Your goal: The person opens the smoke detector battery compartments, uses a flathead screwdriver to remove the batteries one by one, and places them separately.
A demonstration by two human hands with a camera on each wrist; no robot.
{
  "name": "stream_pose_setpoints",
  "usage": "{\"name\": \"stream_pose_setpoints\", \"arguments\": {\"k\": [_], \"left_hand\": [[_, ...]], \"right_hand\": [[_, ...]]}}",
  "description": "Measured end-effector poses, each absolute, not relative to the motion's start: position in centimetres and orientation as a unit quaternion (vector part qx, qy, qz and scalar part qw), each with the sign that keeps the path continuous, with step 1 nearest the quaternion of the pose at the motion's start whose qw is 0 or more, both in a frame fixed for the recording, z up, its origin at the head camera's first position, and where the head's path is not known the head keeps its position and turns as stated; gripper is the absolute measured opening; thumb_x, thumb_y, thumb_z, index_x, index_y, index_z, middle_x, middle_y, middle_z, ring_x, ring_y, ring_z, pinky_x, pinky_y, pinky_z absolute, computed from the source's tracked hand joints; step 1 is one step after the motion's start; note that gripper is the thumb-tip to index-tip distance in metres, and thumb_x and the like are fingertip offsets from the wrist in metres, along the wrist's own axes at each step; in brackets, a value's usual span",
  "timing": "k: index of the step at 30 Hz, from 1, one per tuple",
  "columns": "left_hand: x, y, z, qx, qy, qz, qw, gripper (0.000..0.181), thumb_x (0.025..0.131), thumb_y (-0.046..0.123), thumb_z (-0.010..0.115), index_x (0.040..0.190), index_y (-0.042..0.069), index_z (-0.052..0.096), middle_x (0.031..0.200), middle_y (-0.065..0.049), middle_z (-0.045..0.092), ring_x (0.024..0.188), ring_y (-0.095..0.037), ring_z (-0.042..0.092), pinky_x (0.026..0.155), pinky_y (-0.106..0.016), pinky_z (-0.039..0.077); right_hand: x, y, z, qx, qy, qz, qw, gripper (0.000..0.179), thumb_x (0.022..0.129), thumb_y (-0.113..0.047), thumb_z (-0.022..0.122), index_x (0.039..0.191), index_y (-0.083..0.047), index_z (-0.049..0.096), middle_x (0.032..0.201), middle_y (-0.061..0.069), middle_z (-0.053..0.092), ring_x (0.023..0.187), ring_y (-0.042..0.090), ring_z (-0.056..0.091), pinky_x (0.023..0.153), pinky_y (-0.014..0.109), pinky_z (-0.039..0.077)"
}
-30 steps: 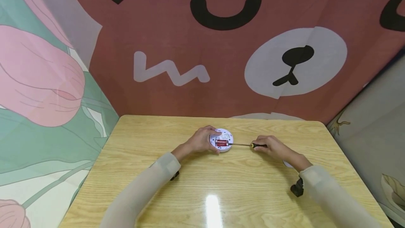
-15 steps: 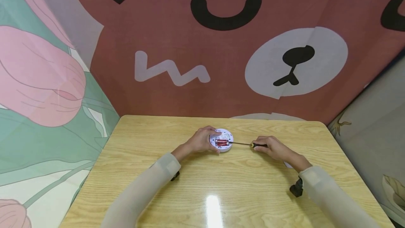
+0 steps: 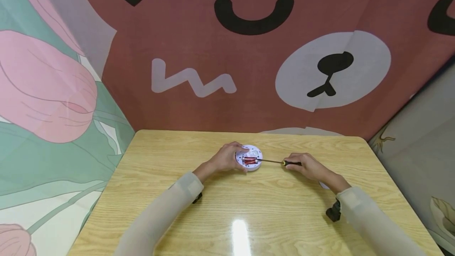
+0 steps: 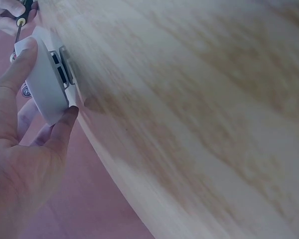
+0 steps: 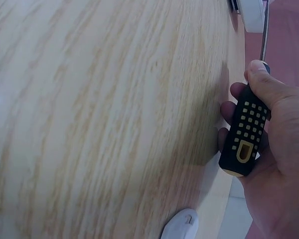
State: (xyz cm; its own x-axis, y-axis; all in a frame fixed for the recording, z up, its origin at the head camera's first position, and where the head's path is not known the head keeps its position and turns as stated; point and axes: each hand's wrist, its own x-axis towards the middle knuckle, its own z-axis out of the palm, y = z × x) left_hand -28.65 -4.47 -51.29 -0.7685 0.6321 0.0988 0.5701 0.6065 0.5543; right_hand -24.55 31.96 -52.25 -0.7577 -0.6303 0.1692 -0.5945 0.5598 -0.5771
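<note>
My left hand (image 3: 226, 156) grips the left rim of a round white smoke detector (image 3: 253, 151), thumb on its upturned back. Red batteries (image 3: 250, 160) lie in that back. In the left wrist view dark slots (image 4: 60, 68) show on the side facing the table. My right hand (image 3: 307, 165) holds a screwdriver (image 5: 246, 124) by its black and yellow handle. Its thin metal shaft (image 3: 271, 161) points left, and the tip reaches the right end of the batteries. Whether the tip touches a battery or the case is too small to tell.
A flat white piece with a rounded edge (image 5: 182, 226) lies on the wooden table (image 3: 220, 208), partly hidden under my right wrist in the head view. Behind the table's far edge hangs a printed fabric wall (image 3: 199, 113). Another patterned wall (image 3: 423, 129) stands at the right.
The screwdriver's tip has shifted slightly away from me at the batteries' right end, tilting the shaft a little. Both hands otherwise keep nearly the same place and hold.
</note>
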Motion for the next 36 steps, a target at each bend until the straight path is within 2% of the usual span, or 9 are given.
{"name": "stream_pose_setpoints", "arguments": {"k": [5,14,20,28,33,36], "left_hand": [[-28.7,-4.5,-51.4,0.336,0.895,0.289,0.055,0.082,0.072,0.037,0.101,0.143,0.012,0.068,0.143,-0.01,0.064,0.135,-0.027,0.058,0.117,-0.046,0.043],[-28.7,-4.5,-51.4,0.331,0.895,0.295,0.057,0.081,0.072,0.035,0.101,0.143,0.014,0.069,0.143,-0.011,0.064,0.135,-0.026,0.058,0.116,-0.045,0.044],[-28.7,-4.4,-51.4,0.331,0.895,0.292,0.06,0.081,0.072,0.036,0.101,0.143,0.014,0.068,0.144,-0.009,0.063,0.135,-0.026,0.058,0.117,-0.045,0.043],[-28.6,-4.4,-51.3,0.328,0.896,0.292,0.065,0.08,0.073,0.036,0.1,0.143,0.014,0.068,0.145,-0.011,0.062,0.136,-0.028,0.057,0.118,-0.048,0.042],[-28.6,-4.4,-51.3,0.327,0.896,0.294,0.063,0.08,0.073,0.035,0.1,0.143,0.014,0.068,0.144,-0.011,0.063,0.136,-0.028,0.057,0.117,-0.047,0.043],[-28.6,-4.4,-51.2,0.329,0.896,0.291,0.06,0.08,0.073,0.035,0.101,0.143,0.013,0.069,0.144,-0.011,0.063,0.136,-0.028,0.057,0.117,-0.047,0.043]], "right_hand": [[-24.6,32.0,-52.4,-0.349,0.878,-0.327,0.032,0.036,0.104,-0.008,0.067,0.134,0.012,0.066,0.112,0.008,0.073,0.088,0.01,0.068,0.071,0.027,0.056],[-24.6,32.2,-52.6,-0.354,0.875,-0.329,0.018,0.034,0.103,-0.007,0.068,0.131,0.012,0.068,0.11,0.008,0.074,0.086,0.008,0.067,0.068,0.026,0.056],[-24.7,32.3,-52.5,-0.356,0.869,-0.345,0.016,0.033,0.102,-0.005,0.069,0.131,0.012,0.069,0.109,0.008,0.074,0.079,0.01,0.065,0.063,0.024,0.051],[-24.7,32.5,-52.1,-0.35,0.874,-0.337,0.024,0.034,0.102,-0.006,0.069,0.131,0.011,0.069,0.111,0.011,0.075,0.084,0.01,0.068,0.065,0.024,0.053],[-25.0,32.7,-51.6,-0.333,0.883,-0.33,0.028,0.035,0.102,-0.01,0.071,0.132,0.008,0.07,0.112,0.008,0.076,0.085,0.012,0.069,0.067,0.025,0.054],[-25.3,32.9,-51.3,-0.332,0.883,-0.33,0.019,0.034,0.1,-0.008,0.072,0.131,0.007,0.071,0.11,0.006,0.076,0.079,0.015,0.068,0.064,0.025,0.052]]}}
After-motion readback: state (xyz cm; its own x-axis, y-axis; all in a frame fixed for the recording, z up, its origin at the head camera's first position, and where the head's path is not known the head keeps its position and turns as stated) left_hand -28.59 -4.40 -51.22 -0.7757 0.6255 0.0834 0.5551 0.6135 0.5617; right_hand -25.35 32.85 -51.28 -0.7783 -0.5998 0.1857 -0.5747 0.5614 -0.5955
